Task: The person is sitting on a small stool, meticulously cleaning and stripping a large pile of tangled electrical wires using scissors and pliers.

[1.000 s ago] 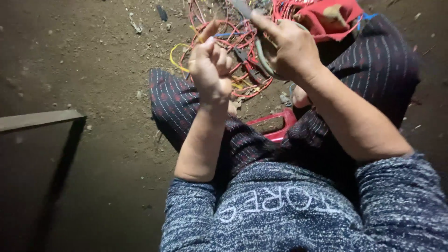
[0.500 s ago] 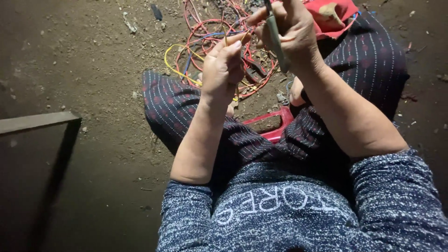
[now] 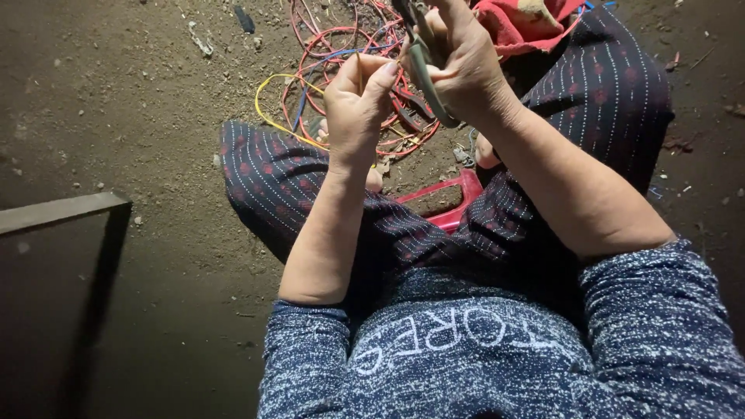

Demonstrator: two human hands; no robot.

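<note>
thin wire pinched in left hand, grey-handled pliers in right hand.

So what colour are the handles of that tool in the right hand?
Pale grey-green, as far as the head view shows; the right hand grips the tool handles.

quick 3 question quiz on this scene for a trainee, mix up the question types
1. True or false: the right hand grips a hand tool with pale handles.
2. Multiple choice: the tangle of wires lies on A) a table, B) the dirt floor, C) a red stool.
3. Fill in: the left hand pinches a thin ____ between its fingertips.

Key
1. True. The fingers wrap the handles; the tool's head is cut off at the top of the view.
2. B. The red, yellow and blue loops lie on the ground beyond the knees.
3. Wire, held upright.
</note>
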